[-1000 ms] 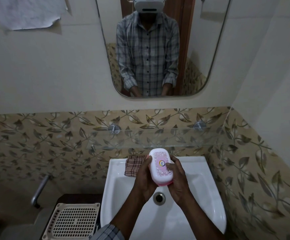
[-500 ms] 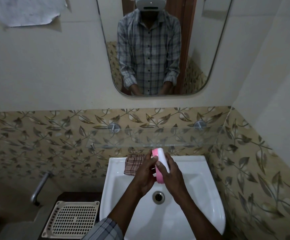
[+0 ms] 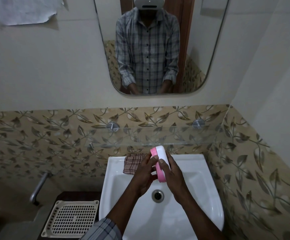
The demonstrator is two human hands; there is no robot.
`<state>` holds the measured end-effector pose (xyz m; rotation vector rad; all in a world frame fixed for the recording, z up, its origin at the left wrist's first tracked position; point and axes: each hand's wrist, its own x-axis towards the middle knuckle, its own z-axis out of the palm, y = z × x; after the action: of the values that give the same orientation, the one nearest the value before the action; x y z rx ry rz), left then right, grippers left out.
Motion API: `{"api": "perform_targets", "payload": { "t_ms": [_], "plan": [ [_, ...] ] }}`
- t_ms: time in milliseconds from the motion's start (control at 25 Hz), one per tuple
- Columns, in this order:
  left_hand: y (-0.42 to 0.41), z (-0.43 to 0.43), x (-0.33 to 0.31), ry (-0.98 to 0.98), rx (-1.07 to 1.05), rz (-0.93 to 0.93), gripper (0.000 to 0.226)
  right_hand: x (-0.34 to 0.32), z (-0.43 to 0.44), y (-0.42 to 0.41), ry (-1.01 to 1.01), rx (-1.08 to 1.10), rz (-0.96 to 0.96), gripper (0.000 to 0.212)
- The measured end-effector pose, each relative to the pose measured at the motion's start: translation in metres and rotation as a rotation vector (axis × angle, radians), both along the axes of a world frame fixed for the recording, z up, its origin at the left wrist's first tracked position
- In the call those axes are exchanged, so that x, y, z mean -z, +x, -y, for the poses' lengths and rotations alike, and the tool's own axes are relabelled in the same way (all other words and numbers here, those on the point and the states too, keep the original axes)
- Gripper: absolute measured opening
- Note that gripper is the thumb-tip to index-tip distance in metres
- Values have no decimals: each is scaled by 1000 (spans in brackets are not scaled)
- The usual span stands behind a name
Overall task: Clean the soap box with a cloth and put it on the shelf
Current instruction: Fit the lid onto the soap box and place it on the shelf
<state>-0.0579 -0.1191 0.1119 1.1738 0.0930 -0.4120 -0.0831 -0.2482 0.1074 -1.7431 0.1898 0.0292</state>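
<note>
The soap box (image 3: 160, 157), with a white lid and a pink base, is held on its edge above the white sink (image 3: 201, 181). My left hand (image 3: 145, 174) grips its pink side and my right hand (image 3: 172, 174) grips its white side. A brown checked cloth (image 3: 132, 164) lies on the sink's back left rim, apart from both hands. The glass shelf (image 3: 158, 136) is fixed to the tiled wall just above and behind the box.
A mirror (image 3: 158, 45) hangs over the shelf. The sink drain (image 3: 157, 196) lies below my hands. A cream perforated tray (image 3: 71, 219) sits on a dark stand left of the sink, next to a metal pipe (image 3: 37, 187). The right wall stands close.
The soap box has been turned from lid-up to standing on its edge, so its pink base now shows on the left. Both hands kept hold of it above the sink.
</note>
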Motion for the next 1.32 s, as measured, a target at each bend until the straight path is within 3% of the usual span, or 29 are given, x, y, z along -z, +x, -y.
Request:
{"api": "perform_targets", "payload": {
  "t_ms": [560,760,1040,1200,1320],
  "plan": [
    [-8,-4,-6,-40,38,-22,46,-2,-14,-11,78,-29,-54,56],
    [-11,-14,-2,-254,-63,-134,45,-15,6,-8,383,-2,-51,53],
    [-14,-17,4,-342,-155,-195,39,-17,6,-5,350,-3,-56,42],
    [-14,-18,1,-325,-108,-141,35,-15,6,-4,361,-49,-46,50],
    [-7,-15,5,-5,-175,-42,58,-13,5,-6,252,37,-48,53]
  ]
}}
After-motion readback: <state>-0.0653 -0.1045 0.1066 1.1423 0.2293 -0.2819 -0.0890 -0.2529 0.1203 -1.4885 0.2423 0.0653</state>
